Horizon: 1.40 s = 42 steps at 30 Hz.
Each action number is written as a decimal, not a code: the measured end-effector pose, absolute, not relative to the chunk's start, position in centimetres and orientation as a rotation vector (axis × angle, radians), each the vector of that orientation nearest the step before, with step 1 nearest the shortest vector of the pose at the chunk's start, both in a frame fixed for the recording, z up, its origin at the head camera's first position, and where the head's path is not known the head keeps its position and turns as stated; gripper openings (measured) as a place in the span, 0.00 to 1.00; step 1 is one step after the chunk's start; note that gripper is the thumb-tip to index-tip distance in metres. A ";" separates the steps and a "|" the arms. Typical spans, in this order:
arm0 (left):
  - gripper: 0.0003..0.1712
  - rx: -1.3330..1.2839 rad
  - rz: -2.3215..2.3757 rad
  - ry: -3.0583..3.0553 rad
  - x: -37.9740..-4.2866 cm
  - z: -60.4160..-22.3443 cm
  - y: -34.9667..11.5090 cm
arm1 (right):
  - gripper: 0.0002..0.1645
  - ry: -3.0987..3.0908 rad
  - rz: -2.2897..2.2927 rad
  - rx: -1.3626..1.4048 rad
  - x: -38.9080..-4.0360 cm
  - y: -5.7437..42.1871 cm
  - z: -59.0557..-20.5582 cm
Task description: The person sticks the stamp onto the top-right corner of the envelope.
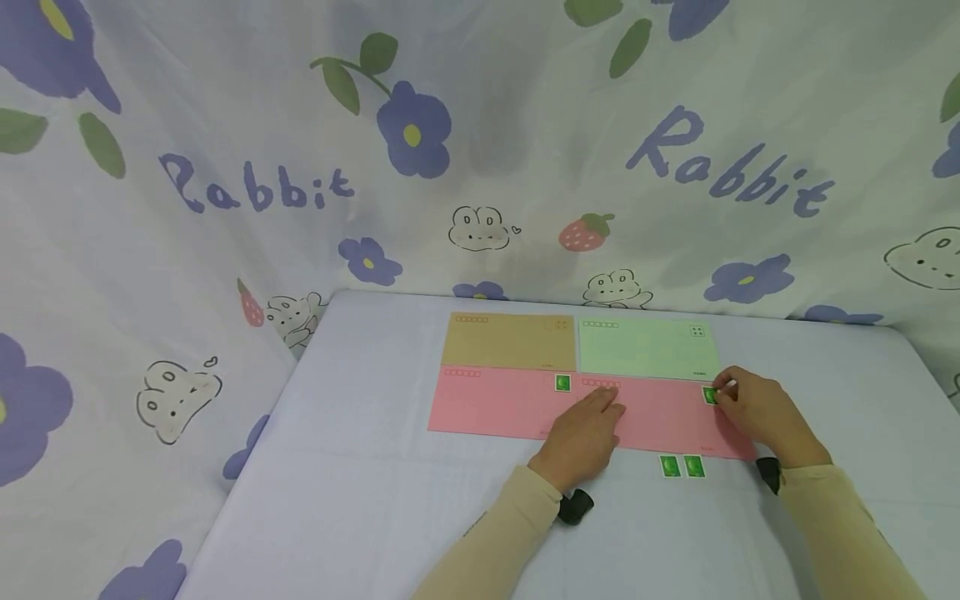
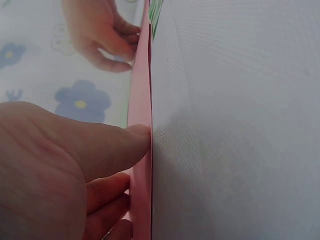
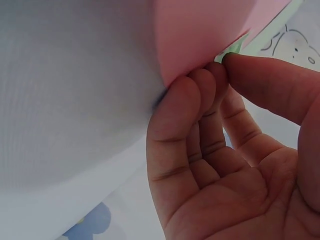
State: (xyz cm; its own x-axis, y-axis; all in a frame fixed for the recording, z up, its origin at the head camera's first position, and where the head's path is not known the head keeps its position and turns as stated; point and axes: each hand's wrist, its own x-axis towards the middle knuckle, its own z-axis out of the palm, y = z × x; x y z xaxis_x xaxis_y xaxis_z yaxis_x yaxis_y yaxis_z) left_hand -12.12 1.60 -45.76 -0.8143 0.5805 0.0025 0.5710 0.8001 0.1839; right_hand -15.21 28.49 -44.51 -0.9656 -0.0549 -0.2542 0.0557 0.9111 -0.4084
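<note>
My right hand pinches a small green stamp at the upper right corner of the right-hand pink envelope. In the right wrist view the thumb and a fingertip meet at the green stamp, its greater part hidden by them. Fingers of my left hand rest on the same envelope near its left end. The left wrist view has the left thumb touching the near edge of the pink paper. On the left-hand pink envelope, a green stamp lies at the upper right corner.
Behind the pink envelopes lie a tan envelope and a pale green envelope. Two green stamps, a left one and a right one, lie on the white table before the right pink envelope. A patterned curtain hangs behind.
</note>
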 end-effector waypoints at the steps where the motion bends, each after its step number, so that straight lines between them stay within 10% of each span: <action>1: 0.25 0.937 0.275 2.930 -12.1 -45.8 1.6 | 0.14 2.811 -0.610 0.002 -15.2 28.5 -44.5; 42: 0.25 0.944 0.203 2.936 -12.1 -46.0 1.7 | 0.17 2.876 -0.628 -0.130 -13.7 28.0 -42.9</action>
